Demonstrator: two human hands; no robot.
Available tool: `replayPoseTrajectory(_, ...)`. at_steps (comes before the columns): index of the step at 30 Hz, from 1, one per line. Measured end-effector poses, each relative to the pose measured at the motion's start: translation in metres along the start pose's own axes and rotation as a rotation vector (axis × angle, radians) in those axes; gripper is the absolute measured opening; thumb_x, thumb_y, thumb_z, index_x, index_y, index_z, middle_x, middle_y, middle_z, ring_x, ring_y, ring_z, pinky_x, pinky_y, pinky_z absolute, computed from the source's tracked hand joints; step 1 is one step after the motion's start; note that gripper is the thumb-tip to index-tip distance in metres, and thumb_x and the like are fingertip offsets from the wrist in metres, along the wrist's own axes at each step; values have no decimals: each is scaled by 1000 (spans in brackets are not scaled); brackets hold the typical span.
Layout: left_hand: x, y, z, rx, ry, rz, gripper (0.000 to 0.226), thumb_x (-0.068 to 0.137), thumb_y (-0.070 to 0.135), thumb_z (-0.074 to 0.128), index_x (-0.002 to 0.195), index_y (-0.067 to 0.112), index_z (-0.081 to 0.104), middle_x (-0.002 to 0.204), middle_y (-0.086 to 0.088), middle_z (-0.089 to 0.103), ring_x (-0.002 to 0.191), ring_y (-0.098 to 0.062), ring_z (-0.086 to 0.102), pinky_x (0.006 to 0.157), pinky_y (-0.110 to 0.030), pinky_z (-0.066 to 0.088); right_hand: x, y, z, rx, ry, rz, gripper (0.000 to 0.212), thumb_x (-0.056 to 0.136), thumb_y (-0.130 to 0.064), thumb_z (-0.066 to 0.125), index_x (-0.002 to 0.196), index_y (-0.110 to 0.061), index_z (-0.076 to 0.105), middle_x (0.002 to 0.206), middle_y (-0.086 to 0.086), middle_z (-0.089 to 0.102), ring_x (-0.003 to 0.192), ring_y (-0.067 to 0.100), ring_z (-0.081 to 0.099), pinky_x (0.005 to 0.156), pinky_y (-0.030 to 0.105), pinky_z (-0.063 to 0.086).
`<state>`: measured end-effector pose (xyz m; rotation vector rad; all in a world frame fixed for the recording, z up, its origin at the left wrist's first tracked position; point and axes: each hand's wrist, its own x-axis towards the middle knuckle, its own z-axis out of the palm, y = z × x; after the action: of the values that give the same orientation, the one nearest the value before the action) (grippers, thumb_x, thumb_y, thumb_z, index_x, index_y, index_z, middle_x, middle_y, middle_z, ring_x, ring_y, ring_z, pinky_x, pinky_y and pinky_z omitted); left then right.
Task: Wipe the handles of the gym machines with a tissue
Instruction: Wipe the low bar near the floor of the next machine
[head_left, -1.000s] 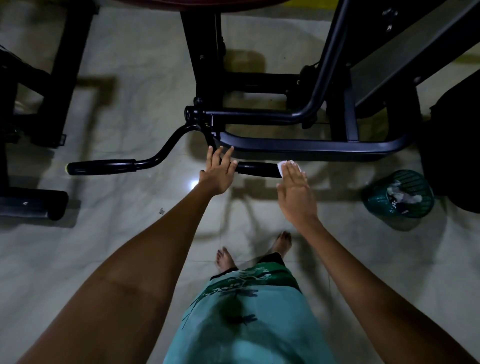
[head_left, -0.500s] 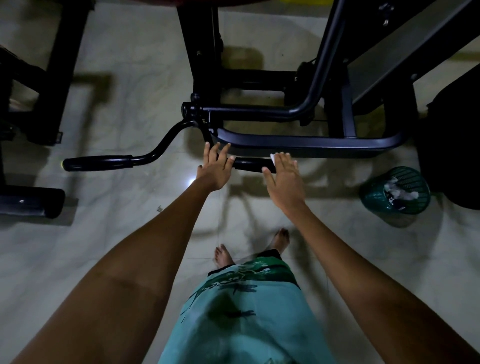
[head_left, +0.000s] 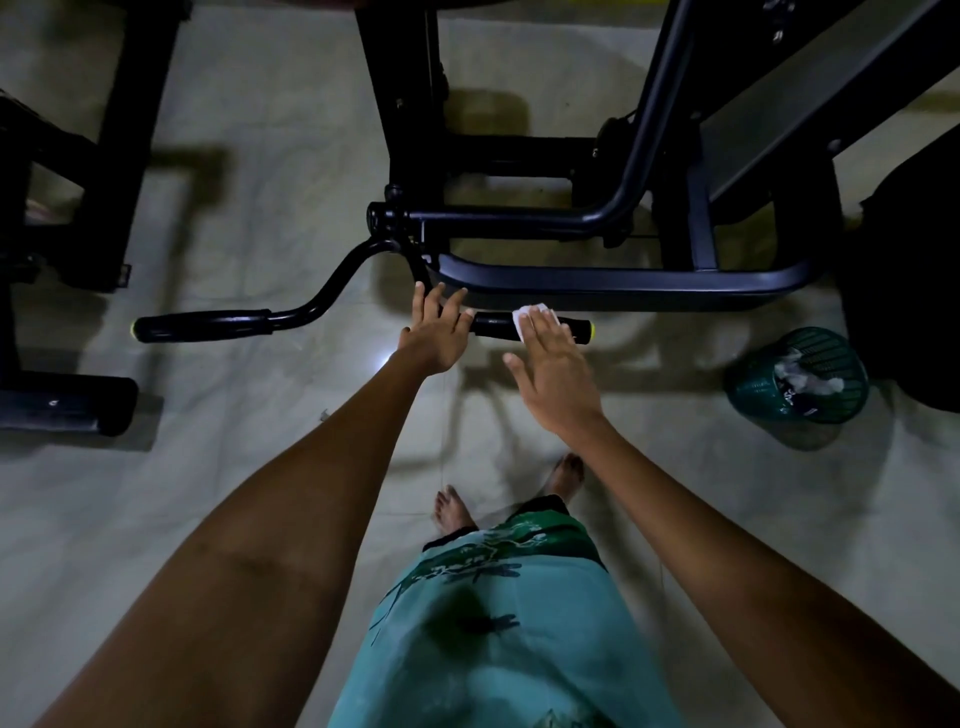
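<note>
Right hand (head_left: 553, 364) now shifted toward 9 o'clock along the right handle (head_left: 530, 328) versus a second ago — more of the grip's outer end and its yellow-green cap exposed at 3 o'clock. Tissue (head_left: 527, 316) pressed flat under straight, spread fingers (head_left: 540, 325), peeking out white at the 11 o'clock edge of the hand. No curl, no pinch — just palm-down pressure. Left hand (head_left: 434, 338) steadying the bar at its inner bend, fingers straight and laid over the tube, not wrapped, much as before. Judged: mid-stroke on this grip, outer end likely covered, inner stretch being worked.

Left handle (head_left: 202, 326) at 9 o'clock, well apart from both hands, probably pending.

Materials: handles — matte black sleeves, likely foam or rubber, cylindrical, with coloured end caps; curved glossy steel tube joining them to the machine frame (head_left: 623, 283) at 12 o'clock, dark painted metal, rounded corners. Tissue thin, crumpled, soft. Floor (head_left: 260, 208) pale marbled tile, slightly reflective, with a bright glint near the left wrist. Green mesh bin (head_left: 797, 387) at 3 o'clock, holding white crumpled paper. Teal patterned cloth at 6 o'clock, bare feet below the hands.
</note>
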<state>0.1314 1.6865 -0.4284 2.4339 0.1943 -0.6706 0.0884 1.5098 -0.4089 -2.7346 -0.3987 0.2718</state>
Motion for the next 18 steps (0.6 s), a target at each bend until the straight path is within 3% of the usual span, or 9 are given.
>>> replayPoseTrajectory(3, 0, 0, -1, -22, -9, -10, 50, 103, 35, 25, 150, 26, 15, 159, -3, 0, 145, -22, -18, 113, -55, 13, -6, 16, -4, -13, 29, 41, 67, 93, -49, 16, 146, -8, 25, 153, 10, 26, 144, 20, 17, 117, 31, 6)
replayPoseTrajectory(6, -1, 0, 0, -18, -3, -5, 49, 103, 37, 24, 150, 28, 17, 159, -1, 0, 145, -20, -18, 112, -57, 11, 11, 10, -8, 3, 19, 143, 59, 98, -45, 28, 144, -7, 30, 150, 12, 33, 142, 22, 22, 117, 31, 6)
replayPoseTrajectory(9, -1, 2, -1, 9, -22, -17, 48, 103, 38, 24, 149, 30, 17, 159, 2, -1, 145, -18, -18, 111, -60, 7, 19, -2, -9, 22, -6, 59, 53, 100, -37, 34, 145, -8, 29, 150, 12, 32, 143, 21, 20, 117, 30, 4)
replayPoseTrajectory(13, -1, 2, -2, 1, -28, -18, 48, 103, 38, 23, 149, 31, 18, 159, 3, -1, 144, -18, -18, 111, -60, 7, -3, 11, -5, -1, -5, -34, 62, 96, -46, 22, 147, -10, 23, 153, 9, 25, 144, 20, 16, 116, 30, 4)
replayPoseTrajectory(15, -1, 2, -2, -2, -25, -11, 48, 103, 39, 23, 149, 31, 18, 159, 3, -1, 144, -18, -18, 111, -59, 7, 0, 15, -4, 4, 32, 31, 66, 93, -48, 20, 145, -9, 28, 151, 11, 31, 143, 22, 21, 116, 31, 6)
replayPoseTrajectory(18, -1, 0, -2, -4, -17, 2, 47, 102, 39, 24, 149, 31, 20, 159, 2, 0, 145, -18, -17, 111, -59, 8, 20, 3, -4, 24, 19, 128, 59, 97, -45, 33, 143, -7, 35, 148, 14, 36, 141, 24, 25, 117, 32, 6)
